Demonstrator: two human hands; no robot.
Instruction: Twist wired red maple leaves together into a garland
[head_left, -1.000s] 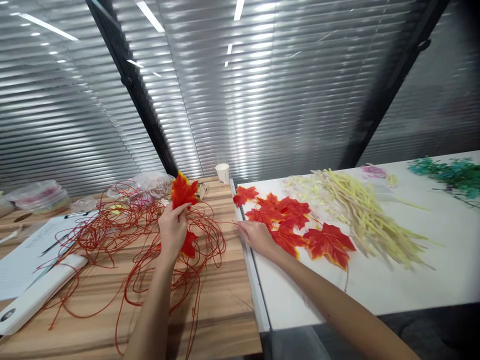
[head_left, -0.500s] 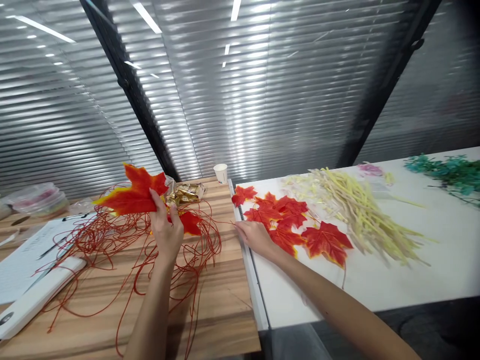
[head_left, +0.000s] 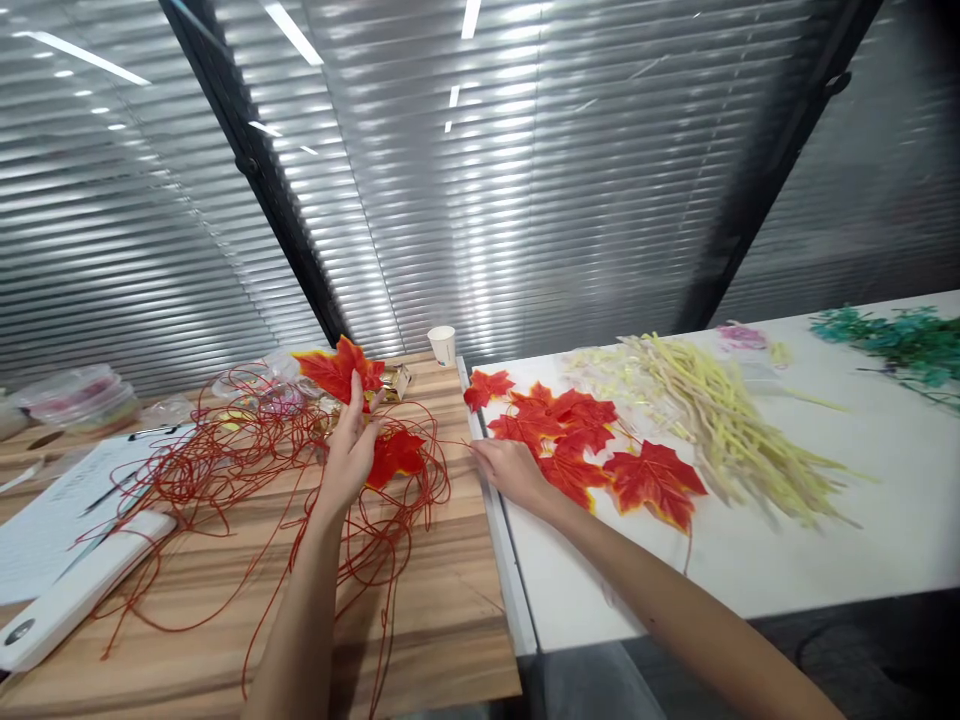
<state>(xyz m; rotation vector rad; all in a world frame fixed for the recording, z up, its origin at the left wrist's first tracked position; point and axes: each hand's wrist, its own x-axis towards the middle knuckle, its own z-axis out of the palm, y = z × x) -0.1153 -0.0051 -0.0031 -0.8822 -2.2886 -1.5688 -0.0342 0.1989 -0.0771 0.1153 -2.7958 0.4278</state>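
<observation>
In my left hand [head_left: 351, 455] is an artificial red maple leaf [head_left: 341, 372] with yellow edges, raised over the wooden table. My thumb and fingers close on its lower right side. Below and to the right of that hand lies a second red leaf [head_left: 397, 457], among loops of red cord [head_left: 247, 440]. A thin red strand runs from the loops to my right hand [head_left: 510, 470], whose fingertips pinch its end above the seam between the two tables. Just beyond the right hand, several red maple leaves [head_left: 577, 420] lie on the white table.
A white paper cup [head_left: 442, 345] stands at the back, near a gold wrapper [head_left: 395, 382]. On the left are a clipboard with paper [head_left: 52, 510], a long white device [head_left: 90, 590] and plastic containers [head_left: 75, 392]. Pale yellow stems [head_left: 720, 430] and green foliage [head_left: 900, 345] lie on the right.
My left hand has moved right with the maple leaf, turning it upright. The second leaf under it shows more fully and sits slightly farther right. My right hand stays in place.
</observation>
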